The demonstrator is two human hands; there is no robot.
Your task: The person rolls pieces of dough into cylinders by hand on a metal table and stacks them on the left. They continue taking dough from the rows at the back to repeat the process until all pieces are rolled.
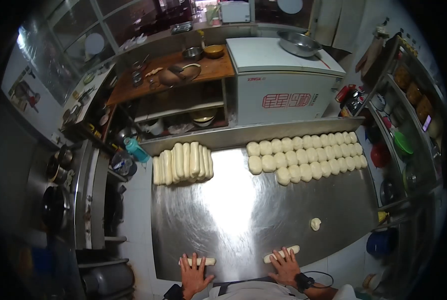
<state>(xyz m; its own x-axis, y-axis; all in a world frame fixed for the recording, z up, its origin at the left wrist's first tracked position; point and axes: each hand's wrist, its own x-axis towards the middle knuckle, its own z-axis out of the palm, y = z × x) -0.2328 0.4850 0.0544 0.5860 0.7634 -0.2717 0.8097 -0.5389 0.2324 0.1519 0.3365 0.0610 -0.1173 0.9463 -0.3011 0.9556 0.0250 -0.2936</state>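
My left hand [192,274] lies flat, fingers [186,260] spread open, palm pressing on a short dough roll [197,261] at the near edge of the steel table [233,210]. Right hand [285,267] same deal: fingers [283,252] splayed, not gripping, resting on top of a second dough roll [281,254], which sits a bit tilted. Black wristband [302,281] on the right wrist.

Progress, judging by the layout: a batch of finished long rolls [182,162] is lined up side by side at the far left of the table, so that part looks done. A big block of round dough balls [306,155], approx three rows, waits far right, so I'd say most of the work is left. One small dough scrap [315,223] sits alone, well apart from both hands.

Hard to read: palms cover the middle of each roll, so thickness there is hidden. Forearms and body are cut off at the bottom edge. Fisheye bends everything; shelves [408,125] at right and stove area [58,190] at left are dark, contents mostly unclear. White chest freezer [283,85] behind the table w/ a metal bowl [298,43] on top.
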